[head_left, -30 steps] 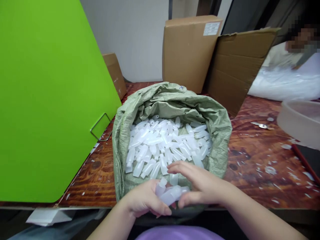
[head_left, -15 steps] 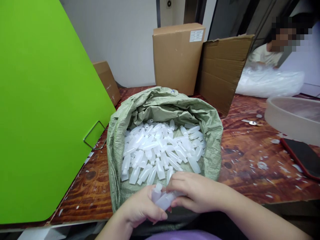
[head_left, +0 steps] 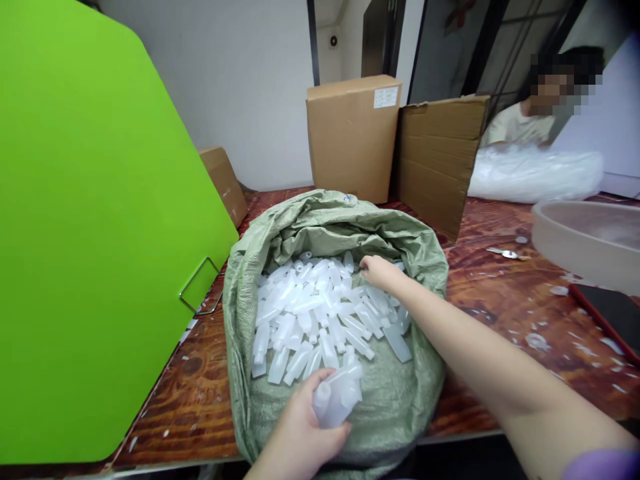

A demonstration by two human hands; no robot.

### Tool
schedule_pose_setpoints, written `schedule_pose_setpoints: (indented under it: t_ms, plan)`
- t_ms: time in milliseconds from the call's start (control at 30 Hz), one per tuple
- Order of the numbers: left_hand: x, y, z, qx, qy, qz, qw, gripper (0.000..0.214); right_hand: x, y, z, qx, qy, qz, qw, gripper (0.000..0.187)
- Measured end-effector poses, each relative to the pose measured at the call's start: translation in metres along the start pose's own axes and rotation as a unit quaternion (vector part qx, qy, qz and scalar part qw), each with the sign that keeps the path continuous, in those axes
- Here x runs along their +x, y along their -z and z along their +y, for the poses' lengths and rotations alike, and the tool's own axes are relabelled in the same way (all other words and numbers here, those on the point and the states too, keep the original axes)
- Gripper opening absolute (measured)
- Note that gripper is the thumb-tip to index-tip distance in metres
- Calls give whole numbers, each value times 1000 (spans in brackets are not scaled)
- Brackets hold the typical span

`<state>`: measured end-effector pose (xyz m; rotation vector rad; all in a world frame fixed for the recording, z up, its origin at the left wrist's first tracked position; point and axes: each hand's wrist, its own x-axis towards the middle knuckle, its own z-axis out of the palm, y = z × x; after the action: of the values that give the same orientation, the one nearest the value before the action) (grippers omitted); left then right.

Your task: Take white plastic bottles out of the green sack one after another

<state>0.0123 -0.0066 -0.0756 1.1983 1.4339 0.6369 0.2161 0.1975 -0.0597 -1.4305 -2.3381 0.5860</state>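
Observation:
My left hand (head_left: 313, 423) is closed around several small translucent plastic bottles (head_left: 337, 397), near the front of a green woven sack (head_left: 239, 347). A heap of similar white bottles (head_left: 313, 303) lies inside the sack, with their flat bodies and narrow necks pointing every way. Over the heap's back right part stretches my right arm. At its end, my right hand (head_left: 381, 273) touches the bottles with its fingers curled; what they hold, if anything, is hidden.
A bright green board (head_left: 100, 253) stands along the left. Behind the sack are a cardboard box (head_left: 353, 143) and an opened flap (head_left: 440, 160). To the right are keys (head_left: 509, 254), a frosted round tub (head_left: 585, 243), a phone (head_left: 613, 320) and plastic scraps. A person (head_left: 520, 123) sits beyond.
My right hand has left the bottles by my left hand and reached forward to the back right of the heap. My left hand keeps its bottles. The view has tilted up slightly.

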Motion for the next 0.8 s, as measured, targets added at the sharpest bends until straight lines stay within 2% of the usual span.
schedule_pose_setpoints:
  t_ms: [100,200,300,400,467,533,600,633,700,800]
  plan:
    - [-6,2,-3,15,-5,19,1000,66,32,-7,14,-47,-62,15,997,24]
    - [-9,7,-6,43,2,15,999,69,46,-19,14,-76,-92,3,993,22]
    - [-10,12,-8,62,-3,24,998,70,46,-22,10,-91,-107,-9,990,21]
    - [-9,15,-6,71,-14,44,996,68,36,-13,2,-87,-114,-9,990,28]
    - [-8,14,-4,77,-18,35,996,65,22,-4,-10,-67,-102,-13,992,30]
    - [-6,11,-1,67,-17,5,998,63,0,1,-31,-32,-59,-35,997,30]
    - [-4,8,2,44,-11,-35,998,65,-30,1,-56,24,25,-81,996,27]
    - [-4,6,3,33,-9,-54,998,66,-46,-1,-69,100,98,-108,984,28]
    - [-4,3,6,16,-19,-93,995,59,-76,-8,-90,201,185,-170,947,26]
    - [-5,1,8,-3,-51,-135,989,43,-104,-19,-102,222,255,-207,918,32]
